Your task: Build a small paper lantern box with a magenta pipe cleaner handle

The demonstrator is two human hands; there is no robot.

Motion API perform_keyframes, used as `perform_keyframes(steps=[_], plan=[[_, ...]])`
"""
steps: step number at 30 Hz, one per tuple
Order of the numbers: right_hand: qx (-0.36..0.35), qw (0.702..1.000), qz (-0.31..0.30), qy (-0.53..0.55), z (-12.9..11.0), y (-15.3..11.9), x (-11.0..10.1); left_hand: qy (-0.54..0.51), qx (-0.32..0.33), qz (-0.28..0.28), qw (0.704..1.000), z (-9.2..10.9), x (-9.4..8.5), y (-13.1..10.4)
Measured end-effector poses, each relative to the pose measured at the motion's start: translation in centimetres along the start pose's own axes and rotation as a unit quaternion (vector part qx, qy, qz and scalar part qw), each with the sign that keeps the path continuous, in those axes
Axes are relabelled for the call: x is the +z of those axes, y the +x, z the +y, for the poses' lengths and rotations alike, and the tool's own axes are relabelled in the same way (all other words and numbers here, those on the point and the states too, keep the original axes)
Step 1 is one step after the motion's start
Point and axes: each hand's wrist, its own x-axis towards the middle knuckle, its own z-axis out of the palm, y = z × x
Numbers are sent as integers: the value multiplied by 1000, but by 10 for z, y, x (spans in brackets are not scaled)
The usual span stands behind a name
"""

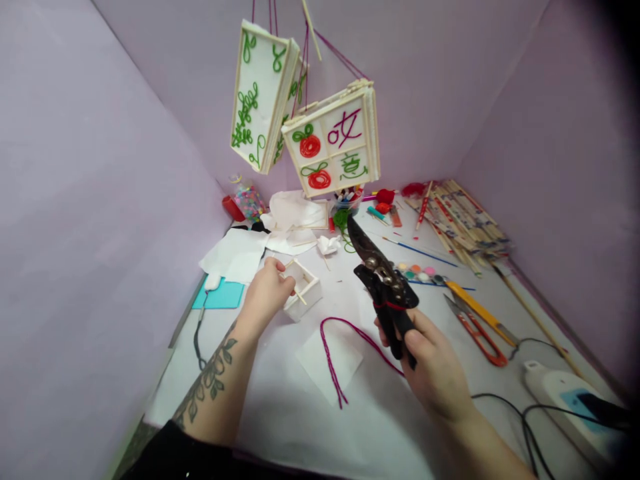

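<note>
My left hand is closed in a pinch on a short pale wooden stick. It is over the near left side of a small white box frame edged with sticks, which stands on the table. Black-handled pruning shears are gripped in my right hand, blades pointing up and away from me. A doubled length of purple yarn lies across a white paper square and runs toward my right hand.
Two decorated paper lanterns hang on purple strings above the table. At right are scissors, a yellow utility knife, bundled chopsticks, a paint palette and a white power strip. White cloth and a blue pad lie left.
</note>
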Motion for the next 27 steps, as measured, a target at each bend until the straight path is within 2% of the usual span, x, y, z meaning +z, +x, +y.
perform_keyframes(steps=[6, 15, 17, 21, 22, 24, 27], plan=[[-7, 1000, 4, -27, 0, 1, 0, 10, -12, 6, 1000, -4, 2, 1], [-1, 1000, 0, 22, -4, 0, 3, 27, -21, 6, 999, -2, 1, 3], [26, 999, -21, 21, -7, 0, 2, 31, -22, 7, 999, -1, 1, 2], [151, 980, -129, 10, -11, 2, 3, 31, -14, 5, 999, -2, 2, 0], [173, 976, -134, 11, -11, 3, 5, 32, -13, 6, 999, -2, 3, -1], [193, 976, -104, -4, -10, 3, 12, 32, -10, 9, 999, -1, 2, -3], [216, 971, -77, -74, -10, -3, 18, 33, -9, 17, 999, 1, 0, -7]])
